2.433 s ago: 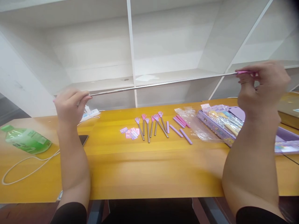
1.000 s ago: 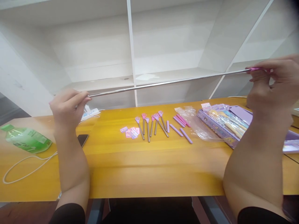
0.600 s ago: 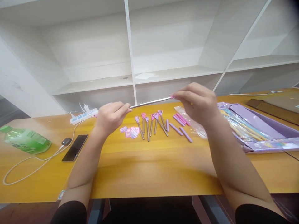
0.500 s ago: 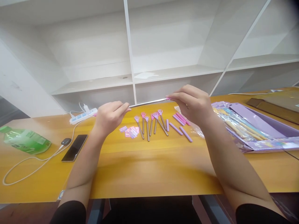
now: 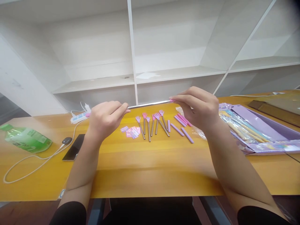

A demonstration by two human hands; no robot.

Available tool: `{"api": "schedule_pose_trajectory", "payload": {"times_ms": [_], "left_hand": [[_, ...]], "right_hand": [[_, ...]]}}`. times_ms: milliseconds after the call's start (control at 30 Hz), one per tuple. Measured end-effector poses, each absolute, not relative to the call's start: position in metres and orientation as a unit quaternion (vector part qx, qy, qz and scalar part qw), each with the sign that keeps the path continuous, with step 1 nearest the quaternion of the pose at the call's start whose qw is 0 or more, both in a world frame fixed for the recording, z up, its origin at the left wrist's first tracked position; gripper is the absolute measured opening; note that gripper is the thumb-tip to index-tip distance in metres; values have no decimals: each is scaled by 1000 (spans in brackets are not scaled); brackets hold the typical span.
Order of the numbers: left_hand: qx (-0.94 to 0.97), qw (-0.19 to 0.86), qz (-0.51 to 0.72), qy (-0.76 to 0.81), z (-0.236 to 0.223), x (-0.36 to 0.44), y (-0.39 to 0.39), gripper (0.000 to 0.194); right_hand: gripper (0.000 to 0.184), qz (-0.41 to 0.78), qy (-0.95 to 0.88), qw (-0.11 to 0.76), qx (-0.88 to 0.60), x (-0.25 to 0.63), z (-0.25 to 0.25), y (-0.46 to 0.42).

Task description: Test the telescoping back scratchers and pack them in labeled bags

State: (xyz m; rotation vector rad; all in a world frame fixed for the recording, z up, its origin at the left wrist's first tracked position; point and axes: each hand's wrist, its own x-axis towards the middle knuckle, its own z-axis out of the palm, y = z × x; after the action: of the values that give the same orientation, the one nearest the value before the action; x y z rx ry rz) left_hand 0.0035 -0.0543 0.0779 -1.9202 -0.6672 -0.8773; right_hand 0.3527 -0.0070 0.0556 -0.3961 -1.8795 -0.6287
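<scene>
My left hand [image 5: 106, 118] pinches the left end of a telescopic back scratcher [image 5: 150, 103], whose thin silver rod is drawn out above the table. My right hand [image 5: 199, 106] is closed on its other end, where a bit of pink shows at the fingertips; the rest of that end is hidden. Below the rod lie several shorter back scratchers [image 5: 149, 129] with pink or purple claw heads and metal handles. Small printed cards [image 5: 133, 132] are spread to their left. Several pink and purple tubes [image 5: 187, 135] lie to their right.
A green bottle [image 5: 27, 139] lies at the left, near a white cable [image 5: 35, 170] and a phone [image 5: 73, 150] partly behind my left forearm. A power strip [image 5: 78, 118] sits farther back. At the right is a purple box [image 5: 276, 125] of wrapped items. White shelving [image 5: 168, 75] stands behind.
My hands have moved slightly apart, and a little more of the silver rod shows between them. The things on the table lie as before.
</scene>
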Motion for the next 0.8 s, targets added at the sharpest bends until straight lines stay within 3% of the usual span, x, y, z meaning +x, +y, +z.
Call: {"api": "schedule_pose_trajectory", "payload": {"times_ms": [167,367,500,567,667,800], "left_hand": [[-786,441,-358,-246,70,26,-65,13],[-818,406,-326,-244,56,49,-77,13],[-839,372,-312,-246,60,44,-74,16],[-850,347,-294,-264,63,39,-72,19],[-854,313,-283,-305,71,29,-73,17],[-831,284,-318,-357,80,15,-74,15]], "right_hand": [[36,-280,-794,522,-133,330,54,-30],[29,-286,-820,477,-137,295,45,-57],[27,-284,-846,413,-183,299,49,-58],[22,-229,-874,377,-203,310,56,-55],[29,-85,-883,362,-287,343,68,-40],[35,-34,-771,351,-530,408,74,2]]}}
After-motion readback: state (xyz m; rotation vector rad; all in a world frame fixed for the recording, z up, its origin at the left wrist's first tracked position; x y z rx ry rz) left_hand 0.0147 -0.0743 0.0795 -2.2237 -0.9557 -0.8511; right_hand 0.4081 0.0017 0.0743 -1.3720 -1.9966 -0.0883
